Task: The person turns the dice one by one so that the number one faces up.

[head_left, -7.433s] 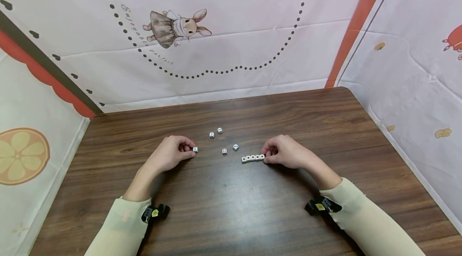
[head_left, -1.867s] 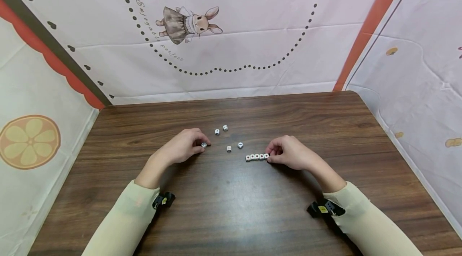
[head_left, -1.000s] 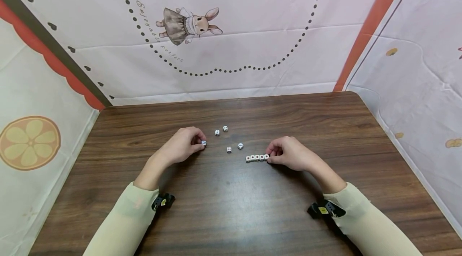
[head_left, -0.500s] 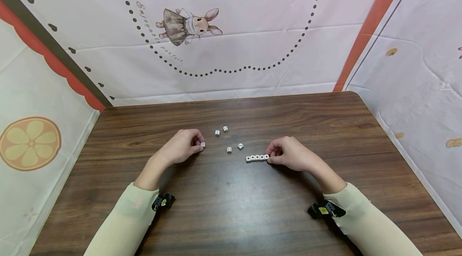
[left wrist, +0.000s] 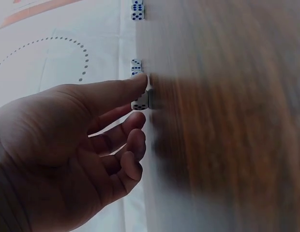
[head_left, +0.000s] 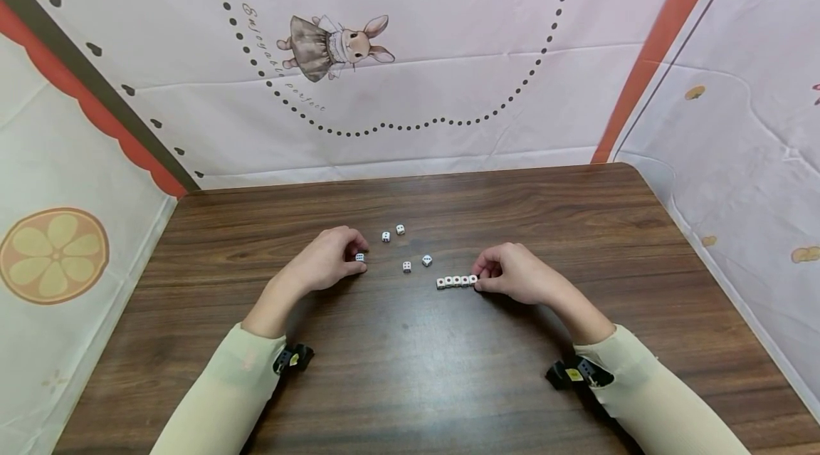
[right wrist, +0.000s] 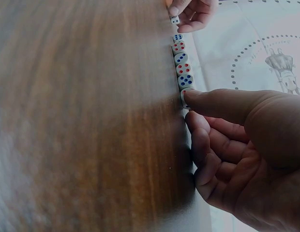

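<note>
My left hand curls its thumb and fingertips round a white die, which shows several dark pips on top. In the left wrist view that die is low at the table surface, partly behind the thumb. On the right, five-like in length, a straight row of white dice lies with a single red pip up on each. My right hand pinches the die at its right end; the thumb covers part of it in the right wrist view.
Between the hands lie several loose dice: two farther back, a near one and a far one, and two closer, a left one and a tilted one. A printed cloth hangs behind the wooden table.
The die at my left hand has been turned so a different face is up. Just now the left thumb and index finger have shifted forward around it. My right hand stays at the row.
</note>
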### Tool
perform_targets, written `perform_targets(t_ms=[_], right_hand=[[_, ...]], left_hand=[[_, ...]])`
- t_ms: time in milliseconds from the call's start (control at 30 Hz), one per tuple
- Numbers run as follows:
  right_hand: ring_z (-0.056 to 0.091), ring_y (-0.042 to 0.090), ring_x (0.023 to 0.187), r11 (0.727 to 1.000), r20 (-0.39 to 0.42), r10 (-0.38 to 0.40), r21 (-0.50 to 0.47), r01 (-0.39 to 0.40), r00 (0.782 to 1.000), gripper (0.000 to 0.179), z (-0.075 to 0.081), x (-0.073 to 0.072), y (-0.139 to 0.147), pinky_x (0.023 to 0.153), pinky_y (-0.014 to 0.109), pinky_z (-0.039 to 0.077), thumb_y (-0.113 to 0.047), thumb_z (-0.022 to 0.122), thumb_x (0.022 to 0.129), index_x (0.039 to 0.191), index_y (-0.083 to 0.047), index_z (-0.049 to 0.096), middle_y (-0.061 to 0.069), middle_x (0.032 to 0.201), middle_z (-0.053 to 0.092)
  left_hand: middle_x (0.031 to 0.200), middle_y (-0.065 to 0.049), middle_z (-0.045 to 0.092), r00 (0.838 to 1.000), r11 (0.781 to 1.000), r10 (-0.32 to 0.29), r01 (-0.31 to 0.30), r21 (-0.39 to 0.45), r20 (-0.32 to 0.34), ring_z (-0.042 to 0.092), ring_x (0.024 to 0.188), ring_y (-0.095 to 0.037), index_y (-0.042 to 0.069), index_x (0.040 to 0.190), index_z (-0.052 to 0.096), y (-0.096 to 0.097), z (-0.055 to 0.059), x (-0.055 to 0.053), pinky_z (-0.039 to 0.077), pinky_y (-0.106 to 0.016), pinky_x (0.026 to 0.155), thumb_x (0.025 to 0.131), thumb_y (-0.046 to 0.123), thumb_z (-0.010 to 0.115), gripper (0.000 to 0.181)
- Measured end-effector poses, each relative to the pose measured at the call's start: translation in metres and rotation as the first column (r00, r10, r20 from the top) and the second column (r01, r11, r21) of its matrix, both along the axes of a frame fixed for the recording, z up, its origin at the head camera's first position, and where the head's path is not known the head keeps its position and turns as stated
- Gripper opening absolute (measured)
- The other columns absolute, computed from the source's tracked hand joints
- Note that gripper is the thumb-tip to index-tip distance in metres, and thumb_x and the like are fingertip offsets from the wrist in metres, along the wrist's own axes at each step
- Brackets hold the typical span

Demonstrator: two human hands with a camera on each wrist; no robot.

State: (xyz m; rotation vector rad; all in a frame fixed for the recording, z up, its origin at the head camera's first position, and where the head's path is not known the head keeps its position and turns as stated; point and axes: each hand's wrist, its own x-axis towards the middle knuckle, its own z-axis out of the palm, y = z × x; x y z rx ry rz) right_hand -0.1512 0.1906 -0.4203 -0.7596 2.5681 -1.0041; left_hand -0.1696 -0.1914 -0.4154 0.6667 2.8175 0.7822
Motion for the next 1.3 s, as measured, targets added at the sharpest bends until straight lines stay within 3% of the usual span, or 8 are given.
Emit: perform_targets(t_ms=[333,867,1300], right_hand=[[0.061,0.007,0.072,1.000,-0.016,0.008,-0.002,-0.008,1.000,0.009,0.0001,-0.0008,0.0009,0.070,0.028,0.050,-0.009,0.085,0.090,0.092,-0.012,0.077,-0.010,0.077,0.067],[0.061,0.007,0.073,1.000,-0.010,0.006,-0.001,-0.006,1.000,0.008,0.0003,-0.0015,0.0007,0.070,0.028,0.050,-0.009,0.084,0.090,0.094,-0.011,0.077,-0.009,0.078,0.068],[0.061,0.008,0.072,1.000,-0.008,0.013,-0.005,-0.013,1.000,0.007,0.0017,-0.0007,0.0000,0.069,0.029,0.050,-0.009,0.083,0.091,0.094,-0.010,0.077,-0.009,0.078,0.068]], left_hand=[[0.082,0.002,0.064,1.000,1.000,0.016,-0.016,-0.020,-0.009,0.059,0.078,-0.017,0.009,0.096,0.073,0.0023,-0.0014,-0.0018,0.048,-0.037,0.076,0.090,0.010,0.084,0.013],[0.091,-0.001,0.065,0.998,0.998,0.057,-0.057,0.029,-0.001,0.061,0.085,-0.019,0.011,0.096,0.072,-0.0028,-0.0005,-0.0008,0.050,-0.038,0.080,0.094,0.007,0.080,0.009],[0.085,0.002,0.066,0.997,0.997,0.074,-0.075,0.033,0.028,0.060,0.079,-0.015,0.011,0.098,0.070,-0.0061,-0.0005,-0.0022,0.049,-0.036,0.077,0.097,0.009,0.077,0.007]])
